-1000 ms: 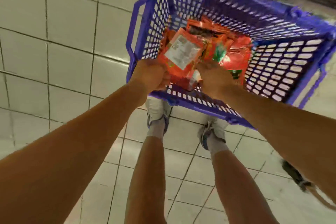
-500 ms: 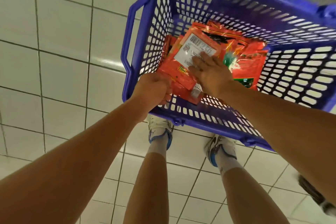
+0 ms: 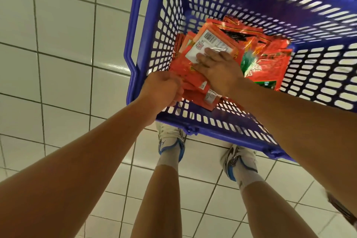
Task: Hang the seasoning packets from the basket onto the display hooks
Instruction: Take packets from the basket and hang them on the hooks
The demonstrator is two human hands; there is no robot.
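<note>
A blue plastic basket (image 3: 146, 25) stands on the floor in front of me, holding several orange-red seasoning packets (image 3: 270, 63). My left hand (image 3: 162, 91) grips the near edge of a stack of these packets (image 3: 195, 91) inside the basket. My right hand (image 3: 218, 69) lies with straight fingers on the top packet (image 3: 214, 44), whose white back label and barcode face up. No display hooks are in view.
White floor tiles (image 3: 58, 44) surround the basket. My two legs and white-and-blue shoes (image 3: 170, 141) stand right below the basket's near rim. A dark object (image 3: 343, 210) shows at the lower right edge.
The camera has moved closer to the basket. My right hand has slid up onto the labelled packet and flattened on it; my left hand keeps its grip on the stack.
</note>
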